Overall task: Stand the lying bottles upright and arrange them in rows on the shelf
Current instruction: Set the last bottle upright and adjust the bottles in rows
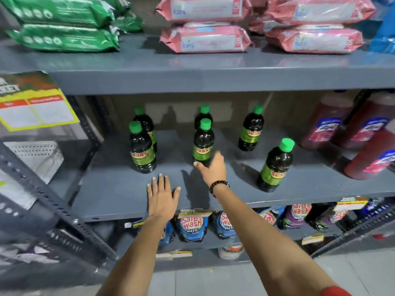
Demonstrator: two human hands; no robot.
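Observation:
Several dark bottles with green caps and green-yellow labels stand upright on the grey middle shelf (pixel 119 195). Two stand at the left, front bottle (pixel 142 148) and one behind it (pixel 145 122). Two stand in the middle, front bottle (pixel 203 143) and one behind (pixel 203 114). One stands back right (pixel 251 129) and one front right (pixel 274 167). My right hand (pixel 212 169) touches the base of the middle front bottle, fingers loosely around it. My left hand (pixel 162 195) lies flat and open on the shelf, holding nothing.
Red liquid bottles (pixel 327 122) stand at the right end of the shelf. Green packs (pixel 62 37) and pink packs (pixel 205 39) lie on the shelf above. Detergent pouches (pixel 192 225) fill the shelf below. A slanted metal brace (pixel 42 189) crosses at the left.

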